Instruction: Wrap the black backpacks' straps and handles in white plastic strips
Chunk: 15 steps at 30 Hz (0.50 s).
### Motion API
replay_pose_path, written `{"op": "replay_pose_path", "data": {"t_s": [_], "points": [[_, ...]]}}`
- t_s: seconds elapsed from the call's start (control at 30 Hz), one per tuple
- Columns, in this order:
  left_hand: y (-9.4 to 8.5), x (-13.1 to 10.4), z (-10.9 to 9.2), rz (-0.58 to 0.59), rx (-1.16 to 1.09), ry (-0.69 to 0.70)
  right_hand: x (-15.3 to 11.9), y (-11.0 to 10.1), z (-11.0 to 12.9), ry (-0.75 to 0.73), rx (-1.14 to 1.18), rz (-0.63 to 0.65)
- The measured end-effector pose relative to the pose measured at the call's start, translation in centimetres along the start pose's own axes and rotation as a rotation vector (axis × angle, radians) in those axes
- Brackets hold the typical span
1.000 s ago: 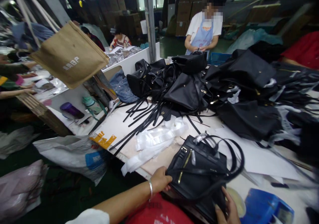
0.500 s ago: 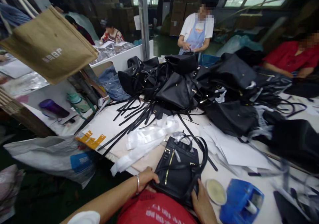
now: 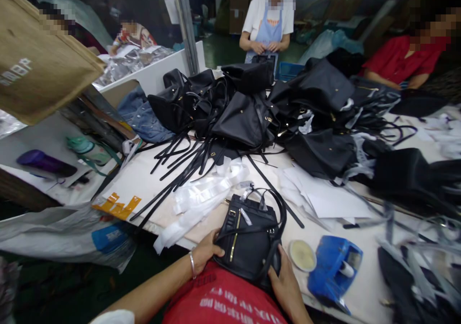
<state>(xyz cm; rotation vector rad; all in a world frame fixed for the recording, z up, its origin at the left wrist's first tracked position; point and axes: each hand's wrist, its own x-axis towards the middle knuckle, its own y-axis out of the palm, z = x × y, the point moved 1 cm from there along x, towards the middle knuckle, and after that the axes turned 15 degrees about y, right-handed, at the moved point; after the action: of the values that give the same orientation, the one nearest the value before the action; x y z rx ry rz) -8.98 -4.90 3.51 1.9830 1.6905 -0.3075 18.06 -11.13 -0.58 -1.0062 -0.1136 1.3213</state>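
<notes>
A small black backpack (image 3: 248,237) with gold zips and buckles lies at the table's near edge, its straps and handle looping over the top right. My left hand (image 3: 209,249), with a silver bangle at the wrist, grips its lower left side, thumb on the front. On the lower right side my right hand (image 3: 283,276) is wrapped round the bag, its thumb near a strap. The fingers under the bag are hidden. Just right of the bag are a round tub of pale paste (image 3: 302,255) and a cut-open blue container (image 3: 333,271).
Black bags (image 3: 245,117) are heaped across the table's back. Loose black straps (image 3: 176,170), white wrapping strips (image 3: 201,194) and white sheets (image 3: 320,194) lie before them. A brown hanging bag (image 3: 43,59) is at left. Co-workers stand or sit beyond, one in a blue apron (image 3: 271,26).
My view has shifted, so the scene sits further left and higher. Both hands keep hold of the backpack. The apron-wearing co-worker's hands have moved apart over a dark item.
</notes>
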Motion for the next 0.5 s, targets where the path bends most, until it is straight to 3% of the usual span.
{"op": "replay_pose_path", "data": {"t_s": [0.1,0.23,0.4,0.5], "points": [[0.2,0.6,-0.4,0.037,-0.09,0.08,-0.2,-0.5,1.1,-0.006,0.007,-0.07],[0.0,1.4,1.3,0.013,0.05,0.083,0.1,0.9,1.9,-0.024,-0.03,-0.201],[-1.4,1.9,4.9,0.028,0.201,0.171,-0.5,4.5,-0.4,-0.038,-0.071,-0.252],[-2.1,2.2,5.8,0.065,0.377,0.194,-0.8,5.7,-2.5,-0.104,-0.08,-0.276]]}}
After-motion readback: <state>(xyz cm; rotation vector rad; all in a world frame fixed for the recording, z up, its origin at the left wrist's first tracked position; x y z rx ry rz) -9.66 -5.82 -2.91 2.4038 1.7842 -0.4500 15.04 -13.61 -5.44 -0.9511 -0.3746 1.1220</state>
